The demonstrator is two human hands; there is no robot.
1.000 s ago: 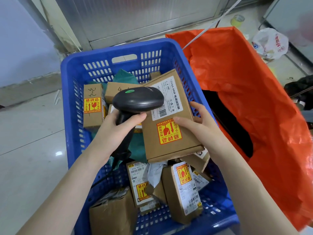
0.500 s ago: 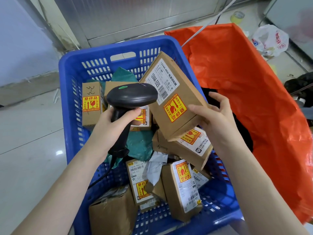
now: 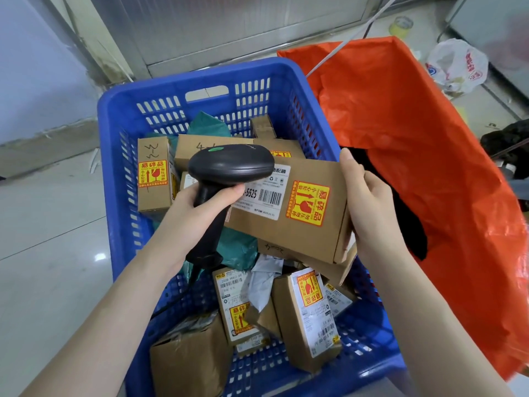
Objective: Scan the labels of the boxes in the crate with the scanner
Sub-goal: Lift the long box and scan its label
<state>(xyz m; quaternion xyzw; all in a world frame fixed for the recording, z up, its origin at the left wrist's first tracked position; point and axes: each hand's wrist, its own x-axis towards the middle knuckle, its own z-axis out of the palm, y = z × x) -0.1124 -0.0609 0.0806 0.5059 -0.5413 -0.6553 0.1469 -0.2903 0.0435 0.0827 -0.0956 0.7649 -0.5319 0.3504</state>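
Two hands work over the blue crate (image 3: 120, 116): the left hand (image 3: 194, 207) has its fingers wrapped tight around the handle of the black scanner (image 3: 229, 167), and the right hand (image 3: 369, 202) grips the end of a long cardboard box (image 3: 309, 222), thumb on top and fingers closed under the far edge. The box has swung in the last half second: it stood tilted up on end above the pile, and it now lies nearly level across the crate's middle, its white label (image 3: 266, 193) and barcode facing up. The scanner head now hangs right over the left part of that label, covering some of the print, with the barcode just beyond its nose. That suggests the read is about to happen or is happening; no beam or light on the label can be seen, so I cannot tell which. Several more boxes lie loose in the crate below, among them a labelled one (image 3: 312, 319) near the front and a narrow one (image 3: 153, 173) against the left wall, so most of the task likely remains. An orange bag (image 3: 429, 138) stands open just beside the crate on the right.
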